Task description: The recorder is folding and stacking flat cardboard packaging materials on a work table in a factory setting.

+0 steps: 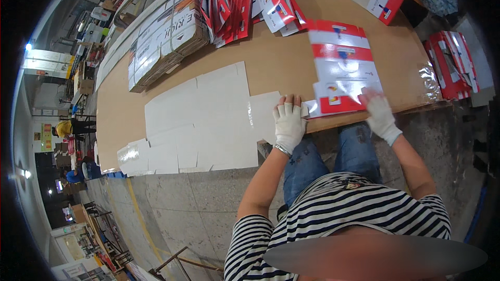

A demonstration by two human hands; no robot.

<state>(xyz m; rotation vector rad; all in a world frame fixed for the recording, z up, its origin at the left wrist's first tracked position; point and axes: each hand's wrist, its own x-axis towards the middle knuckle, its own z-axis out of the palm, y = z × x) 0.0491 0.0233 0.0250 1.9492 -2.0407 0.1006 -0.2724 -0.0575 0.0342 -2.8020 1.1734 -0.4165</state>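
My left hand [289,121] lies flat, gripping nothing, pinning the carton blank [344,70] at its near-left corner. My right hand [379,113], also flat, presses its near-right corner, steadying it on the table [156,93].

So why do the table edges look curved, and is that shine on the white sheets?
Head view: the fisheye lens bows the table edge, with black corners around it; overhead light glares off the white sheets; both gloved hands, left hand and right hand, look sharp.

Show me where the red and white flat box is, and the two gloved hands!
red and white flat box [344,67], head view, its white middle panel.
left hand [289,123], head view, glove back.
right hand [380,114], head view, glove back.
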